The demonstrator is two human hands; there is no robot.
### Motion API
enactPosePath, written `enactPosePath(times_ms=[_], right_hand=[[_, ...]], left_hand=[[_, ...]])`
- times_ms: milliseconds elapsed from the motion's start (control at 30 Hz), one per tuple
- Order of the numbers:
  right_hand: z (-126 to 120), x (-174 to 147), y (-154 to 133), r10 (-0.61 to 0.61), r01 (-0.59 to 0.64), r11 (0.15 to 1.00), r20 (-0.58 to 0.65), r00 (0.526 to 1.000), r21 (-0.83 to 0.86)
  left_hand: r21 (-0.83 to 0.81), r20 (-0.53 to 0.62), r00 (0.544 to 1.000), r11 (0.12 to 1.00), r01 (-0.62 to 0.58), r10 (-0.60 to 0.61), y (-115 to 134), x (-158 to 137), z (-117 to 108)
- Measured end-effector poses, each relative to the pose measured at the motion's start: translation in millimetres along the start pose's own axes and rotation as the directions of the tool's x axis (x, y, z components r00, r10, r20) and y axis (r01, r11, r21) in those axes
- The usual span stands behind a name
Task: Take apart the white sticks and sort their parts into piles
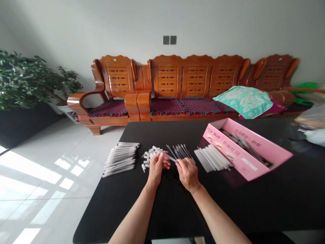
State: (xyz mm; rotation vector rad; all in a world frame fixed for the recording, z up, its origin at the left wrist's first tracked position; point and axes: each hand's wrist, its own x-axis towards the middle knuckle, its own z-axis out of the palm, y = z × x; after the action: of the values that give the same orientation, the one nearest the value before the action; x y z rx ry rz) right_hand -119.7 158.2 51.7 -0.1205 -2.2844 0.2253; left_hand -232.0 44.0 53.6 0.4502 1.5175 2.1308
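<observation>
My left hand (157,167) and my right hand (188,173) are closed on the two ends of one slim whitish pen barrel (170,157), tilted down to the right over the table. Just beyond my left hand lies a heap of short white caps (152,154). Thin dark pen refills (182,151) with pale tips are fanned out behind my right hand. To its right is a row of translucent white tubes (213,158). At the far left, whitish pens with dark ends (121,159) are stacked side by side. Small black pieces (173,174), partly hidden, lie between my wrists.
A long pink box (230,150) with grey items inside stands on the black table (254,206) at the right. A plastic bag (313,118) sits at the far right edge. Behind are a wooden sofa (181,81), a turquoise pillow (247,101) and a potted plant (33,79).
</observation>
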Motion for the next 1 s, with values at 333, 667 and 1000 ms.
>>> enactPosePath(times_ms=[333,667,1000], right_hand=[[1,1,-2,-0.013,0.011,1.000,0.088,0.996,0.019],[7,-1,-4,-0.058,0.064,0.997,0.124,0.991,-0.046],[10,-1,-2,-0.042,0.040,0.999,0.097,0.994,0.024]], left_hand=[[-0.155,-0.022,1.000,0.988,-0.012,0.009,2,5,-3],[-0.060,-0.110,0.991,0.994,-0.088,0.081,-2,6,-6],[-0.025,-0.149,0.982,0.993,-0.117,0.112,-3,6,-5]])
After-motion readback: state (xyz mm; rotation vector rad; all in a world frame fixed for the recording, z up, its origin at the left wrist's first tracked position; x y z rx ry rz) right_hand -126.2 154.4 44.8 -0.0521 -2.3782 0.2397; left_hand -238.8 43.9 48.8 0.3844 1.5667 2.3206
